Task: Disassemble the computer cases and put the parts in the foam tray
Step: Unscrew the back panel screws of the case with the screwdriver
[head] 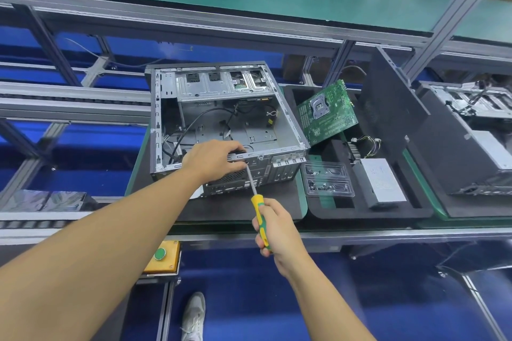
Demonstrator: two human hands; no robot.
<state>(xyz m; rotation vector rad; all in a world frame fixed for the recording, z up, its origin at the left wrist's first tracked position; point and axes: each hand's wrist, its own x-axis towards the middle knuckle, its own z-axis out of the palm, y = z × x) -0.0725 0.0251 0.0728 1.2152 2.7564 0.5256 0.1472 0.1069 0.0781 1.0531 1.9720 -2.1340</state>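
An open grey computer case [221, 122] lies on its side on a black pad, with loose cables inside. My left hand [214, 159] grips the near rear edge of the case, fingers curled over the rim. My right hand [274, 227] holds a yellow-and-green screwdriver [259, 212]; its shaft points up at the rear panel right beside my left fingers. To the right sits the black foam tray [368, 210], holding a green motherboard [327, 112] propped at a tilt, a silver power supply [381, 181] with its wires, and a clear screw box [328, 181].
A black side panel [393, 108] stands upright behind the tray. Another computer case [471, 141] lies at the far right. A yellow box with a green button [163, 256] hangs below the conveyor edge. A green-topped shelf runs overhead.
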